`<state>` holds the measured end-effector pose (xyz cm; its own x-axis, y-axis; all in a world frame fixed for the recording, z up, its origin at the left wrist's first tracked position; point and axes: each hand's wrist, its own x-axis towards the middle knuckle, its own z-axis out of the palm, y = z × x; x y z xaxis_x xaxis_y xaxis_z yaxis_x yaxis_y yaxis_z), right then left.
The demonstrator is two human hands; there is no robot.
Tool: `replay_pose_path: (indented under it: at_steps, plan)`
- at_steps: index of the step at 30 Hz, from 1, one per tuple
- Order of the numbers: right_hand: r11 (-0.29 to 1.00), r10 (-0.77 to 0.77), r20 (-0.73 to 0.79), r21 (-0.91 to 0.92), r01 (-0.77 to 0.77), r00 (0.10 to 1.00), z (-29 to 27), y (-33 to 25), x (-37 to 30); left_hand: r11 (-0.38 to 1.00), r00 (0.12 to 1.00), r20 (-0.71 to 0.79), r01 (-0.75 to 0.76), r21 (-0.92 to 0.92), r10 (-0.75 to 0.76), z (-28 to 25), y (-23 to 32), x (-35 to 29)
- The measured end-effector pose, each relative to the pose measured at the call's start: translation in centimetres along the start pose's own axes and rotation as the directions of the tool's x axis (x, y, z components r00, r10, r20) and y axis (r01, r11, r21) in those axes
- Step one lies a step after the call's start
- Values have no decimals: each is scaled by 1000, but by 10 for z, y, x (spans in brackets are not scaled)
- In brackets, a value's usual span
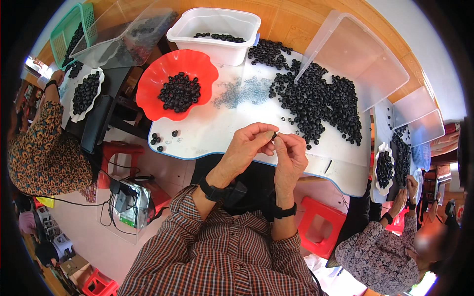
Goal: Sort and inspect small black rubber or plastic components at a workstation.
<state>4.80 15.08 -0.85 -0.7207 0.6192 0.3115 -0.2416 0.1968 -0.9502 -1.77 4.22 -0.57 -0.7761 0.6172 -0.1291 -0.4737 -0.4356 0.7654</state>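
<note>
My left hand and my right hand meet above the front edge of the white table, fingertips pinched together. Between them shows a small black round piece, mostly hidden by the fingers. To the right behind my hands, a wide heap of similar black pieces covers the tabletop. Small clear pieces lie scattered in the middle. At the left, a red wavy-edged bowl holds a mound of black pieces. A few loose black pieces sit near the table's left corner.
A white tub with black pieces stands at the back. Behind the heap leans a clear plastic bin. Co-workers sit at tables left and right, each by a white dish of black pieces. Red stools stand on the floor.
</note>
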Motion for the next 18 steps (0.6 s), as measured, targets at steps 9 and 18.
replay_pose_path:
  at_steps: [9,18]
  plan:
    - [1000,-5,33,1,5,999,2,-4,1,996,999,5,-46,81,46,-5,0,-2]
    - [998,-43,22,-36,43,999,2,-4,2,999,999,9,-46,-2,46,-5,-2,0]
